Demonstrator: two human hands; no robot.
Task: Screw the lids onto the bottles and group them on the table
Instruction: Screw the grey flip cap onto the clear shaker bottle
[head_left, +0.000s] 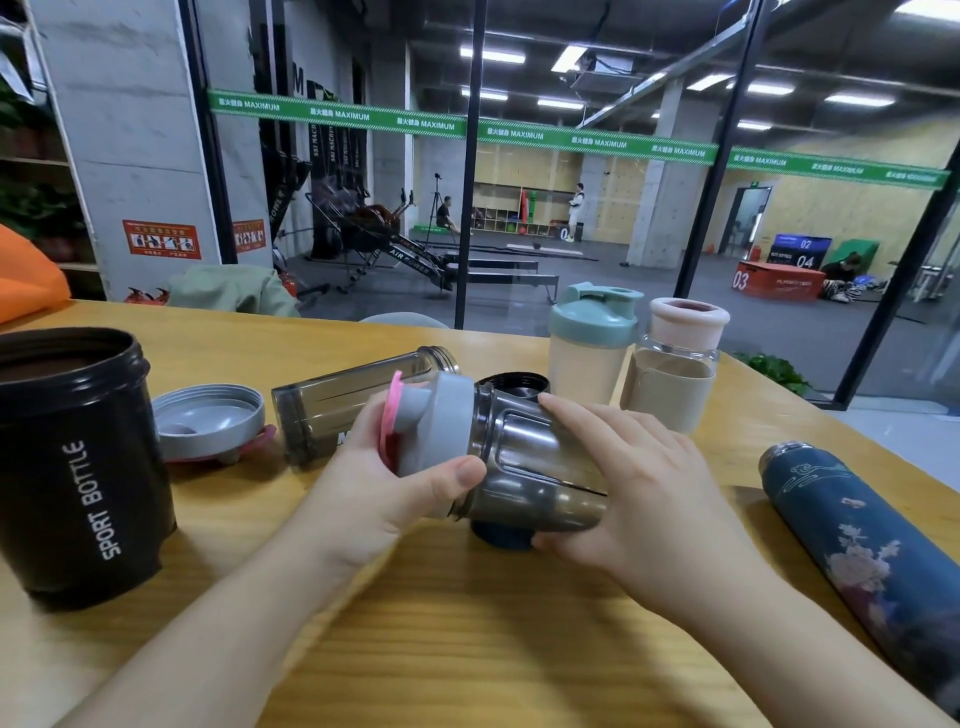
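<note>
I hold a smoky grey shaker bottle (524, 457) on its side above the wooden table (467, 634). My right hand (634, 483) grips its body. My left hand (384, 483) grips the grey lid (441, 426) with a pink flip cap, which sits on the bottle's mouth. A second smoky bottle (337, 400) lies open behind, its grey lid (208, 421) upside down beside it. A black lid (517, 387) lies behind the held bottle, and a dark cap (501, 535) shows under it.
A black "SPORT BOTTLE" tumbler (78, 467) stands open at the left. A teal-lidded shaker (592, 343) and a pink-topped glass bottle (680, 358) stand at the back right. A blue floral flask (857, 540) lies at the right. A glass wall is beyond the table.
</note>
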